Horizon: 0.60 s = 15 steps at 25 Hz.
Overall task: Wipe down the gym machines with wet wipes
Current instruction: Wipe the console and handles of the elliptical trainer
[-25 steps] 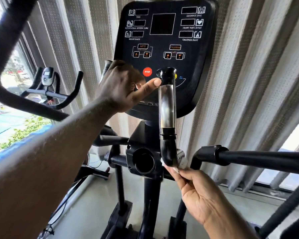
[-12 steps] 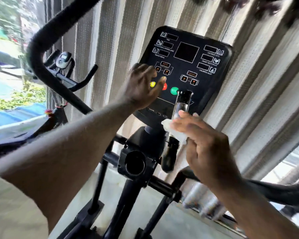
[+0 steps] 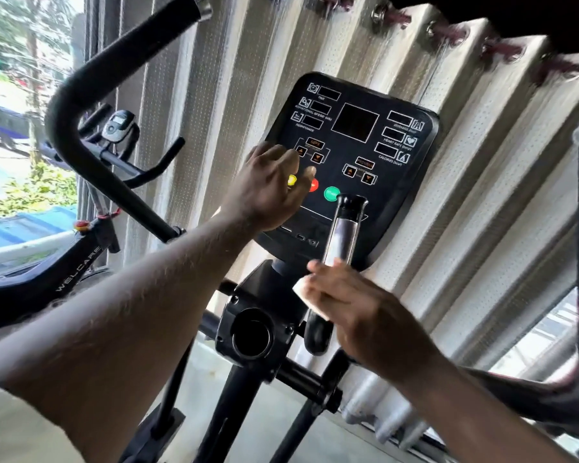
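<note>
**Machine.** The black console stands tilted at the centre of the view, in front of a pale pleated curtain. Its display windows are dark. A yellow button, a red button and a green button run in a row across its lower half.

**Left hand.** The left hand lies on the console at the panel's 8 o'clock. Its fingers are loosely bent over the surface and hold nothing. The thumb tip is just beside the red button, and the yellow button shows between thumb and fingers.

**Right hand.** The right hand is at 6 o'clock of the console. Its fingers are curled round a white wipe and press it against the lower part of the grip. The grip is an upright post with a chrome middle and a black cap, standing before the console's bottom edge. A fold of the wipe sticks out at 10 o'clock of the hand. The chrome above the hand is uncovered.

**Adjacent parts.** A black hub with a round opening sits at 8 o'clock of the right hand, just beside the grip's lower end.

**Surroundings.** A curved black bar crosses the view at 10 o'clock. Behind it, at 9 o'clock, a bike lettered WELCARE stands by the window. A further post at the 3 o'clock edge is too blurred to describe.
</note>
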{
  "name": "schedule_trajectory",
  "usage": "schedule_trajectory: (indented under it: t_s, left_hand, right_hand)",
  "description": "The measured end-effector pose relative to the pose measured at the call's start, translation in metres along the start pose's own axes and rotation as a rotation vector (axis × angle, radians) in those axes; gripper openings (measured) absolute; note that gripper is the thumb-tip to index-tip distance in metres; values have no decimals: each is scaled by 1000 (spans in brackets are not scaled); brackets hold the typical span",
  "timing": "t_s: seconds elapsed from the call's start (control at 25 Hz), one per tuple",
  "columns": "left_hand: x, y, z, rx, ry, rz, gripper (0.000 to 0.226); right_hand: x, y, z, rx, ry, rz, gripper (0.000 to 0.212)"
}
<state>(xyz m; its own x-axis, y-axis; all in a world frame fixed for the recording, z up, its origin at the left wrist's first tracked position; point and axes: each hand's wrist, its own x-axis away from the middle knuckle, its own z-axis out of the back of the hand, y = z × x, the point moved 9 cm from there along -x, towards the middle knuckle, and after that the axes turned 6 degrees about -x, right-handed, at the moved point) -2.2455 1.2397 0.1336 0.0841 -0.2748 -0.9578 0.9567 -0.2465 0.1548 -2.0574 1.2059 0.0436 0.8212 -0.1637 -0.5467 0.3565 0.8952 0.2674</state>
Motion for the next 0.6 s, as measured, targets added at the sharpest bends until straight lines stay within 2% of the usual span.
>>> schedule_trajectory:
  t_s: [0.08, 0.12, 0.16, 0.28, 0.44, 0.52, 0.6]
  left_hand:
    - [2, 0, 1, -12, 16, -22, 41]
    - [3, 1, 0, -27, 20, -30, 40]
    - [4, 3, -1, -31, 19, -37, 39]
    - [4, 3, 0, -15, 8, -45, 40]
    - [2, 0, 1, -15, 19, -33, 41]
    - [2, 4, 4, -1, 41, -65, 41]
    - [3, 7, 5, 8, 52, -78, 41]
  right_hand:
    - [-8, -10, 16, -4, 40, 87, 42]
    - [-26, 3, 29, -49, 100, 58, 41]
    - [-44, 18, 51, -64, 203, -25, 40]
    - [-79, 58, 73, -137, 366, -202, 50]
    - [-75, 96, 105, -141, 604, -362, 54]
    - [-79, 100, 98, -202, 538, -362, 52]
    - [-79, 96, 75, -480, 426, -401, 50]
